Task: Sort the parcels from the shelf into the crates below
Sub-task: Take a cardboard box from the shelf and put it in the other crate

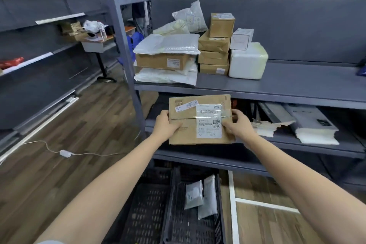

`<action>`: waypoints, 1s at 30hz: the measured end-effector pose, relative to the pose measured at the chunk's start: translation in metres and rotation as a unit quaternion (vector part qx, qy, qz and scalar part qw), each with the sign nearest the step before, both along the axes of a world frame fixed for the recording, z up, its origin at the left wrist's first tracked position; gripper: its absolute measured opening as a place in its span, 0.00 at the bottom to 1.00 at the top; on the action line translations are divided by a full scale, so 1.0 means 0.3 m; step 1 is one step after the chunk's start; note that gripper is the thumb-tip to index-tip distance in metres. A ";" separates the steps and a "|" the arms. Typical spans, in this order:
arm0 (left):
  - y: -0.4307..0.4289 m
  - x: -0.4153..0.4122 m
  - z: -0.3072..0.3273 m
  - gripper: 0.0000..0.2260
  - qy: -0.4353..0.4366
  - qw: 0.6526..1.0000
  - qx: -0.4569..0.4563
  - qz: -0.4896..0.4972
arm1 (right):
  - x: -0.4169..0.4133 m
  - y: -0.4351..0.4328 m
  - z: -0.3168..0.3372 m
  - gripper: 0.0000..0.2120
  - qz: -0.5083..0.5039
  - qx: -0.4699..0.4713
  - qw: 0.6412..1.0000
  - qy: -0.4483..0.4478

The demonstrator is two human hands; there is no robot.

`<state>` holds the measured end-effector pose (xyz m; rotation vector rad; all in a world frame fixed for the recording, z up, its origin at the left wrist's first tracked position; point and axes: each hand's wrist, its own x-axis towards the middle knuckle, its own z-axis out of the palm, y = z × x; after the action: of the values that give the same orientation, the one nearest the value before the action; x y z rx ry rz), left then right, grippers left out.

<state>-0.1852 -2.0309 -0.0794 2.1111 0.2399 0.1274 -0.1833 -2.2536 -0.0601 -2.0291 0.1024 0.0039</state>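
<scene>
Grey steel shelving (277, 77) lines a stockroom with a wood-effect floor (69, 125), its upper tier stacked at the left end with a pile of cardboard boxes, white poly bags and a foam box (213, 45). A person holds a flat cardboard parcel (184, 125) in mid-air in front of the lower tier: the left hand (165, 125) is wrapped round its left edge, and the right hand (239, 125) grasps the right edge, thumb lying beside the white shipping label (209, 121). The two-handed hold keeps the box level and label-side up (probably so the address can be read before a crate is chosen). Below the arms, on the floor, two black plastic crates stand side by side. The right crate (178, 224) holds two grey mailer bags (194, 194) leaning near its far wall, which suggests soft packets go there and boxes may belong in the left crate (146, 204). Sorting looks to be at an early stage, with most of the pile on the shelf. What remains for this parcel is a straight descent past the lower shelf edge, with care not to clip it
</scene>
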 end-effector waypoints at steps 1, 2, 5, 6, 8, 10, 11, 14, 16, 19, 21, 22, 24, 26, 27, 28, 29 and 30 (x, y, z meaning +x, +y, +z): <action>0.006 -0.030 -0.013 0.21 0.000 1.000 0.002 0.007 | -0.021 0.010 -0.017 0.24 0.011 0.006 1.000 0.001; 0.011 -0.059 -0.028 0.22 0.005 1.000 0.004 0.013 | -0.042 0.018 -0.036 0.23 0.021 0.010 1.000 0.004; 0.029 -0.140 -0.087 0.20 0.029 0.999 0.001 0.031 | -0.095 0.037 -0.112 0.21 0.036 0.013 0.999 0.025; 0.038 -0.163 -0.112 0.19 0.038 0.999 0.000 0.038 | -0.110 0.043 -0.139 0.21 0.042 0.010 0.999 0.031; 0.056 -0.198 -0.170 0.16 0.051 0.997 0.020 0.048 | -0.134 0.055 -0.200 0.20 0.052 0.002 0.998 0.040; 0.080 -0.214 -0.246 0.15 0.061 0.996 0.046 0.055 | -0.152 0.068 -0.269 0.17 0.060 0.003 0.997 0.048; 0.092 -0.216 -0.288 0.14 0.067 0.994 0.056 0.060 | -0.157 0.075 -0.309 0.17 0.062 0.004 0.996 0.057; 0.130 -0.188 -0.433 0.11 0.093 0.991 0.067 0.075 | -0.139 0.105 -0.456 0.15 0.063 -0.002 0.994 0.088; 0.158 -0.156 -0.540 0.09 0.114 0.988 0.058 0.084 | -0.113 0.134 -0.566 0.14 0.057 -0.003 0.992 0.111; 0.214 -0.096 -0.742 0.11 0.125 0.987 0.060 0.086 | -0.042 0.194 -0.773 0.16 0.061 -0.016 0.990 0.124; 0.266 -0.051 -0.909 0.15 0.121 0.986 0.072 0.091 | 0.011 0.254 -0.941 0.15 0.065 -0.010 0.989 0.132; 0.297 -0.026 -0.999 0.16 0.115 0.985 0.077 0.099 | 0.037 0.290 -1.031 0.15 0.068 -0.010 0.989 0.131; 0.367 0.026 -1.182 0.17 0.102 0.984 0.092 0.116 | 0.095 0.366 -1.218 0.15 0.079 -0.011 0.990 0.115; 0.430 0.073 -1.362 0.16 0.090 0.980 0.114 0.136 | 0.150 0.442 -1.407 0.15 0.094 -0.004 0.990 0.101; 0.460 0.094 -1.446 0.15 0.082 0.978 0.124 0.148 | 0.175 0.480 -1.497 0.15 0.102 -0.003 0.990 0.096; 0.490 0.112 -1.531 0.14 0.072 0.976 0.131 0.160 | 0.200 0.513 -1.589 0.15 0.109 -0.006 0.990 0.090; 0.518 0.130 -1.613 0.15 0.056 0.974 0.137 0.172 | 0.225 0.547 -1.677 0.14 0.115 -0.007 0.990 0.083; 0.547 0.147 -1.696 0.17 0.041 0.972 0.141 0.184 | 0.245 0.581 -1.761 0.14 0.123 -0.005 0.989 0.080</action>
<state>-0.1413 -1.8670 -0.5881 2.3352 0.6993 0.3088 -0.1099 -2.0792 -0.5885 -2.0377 -0.0476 0.3232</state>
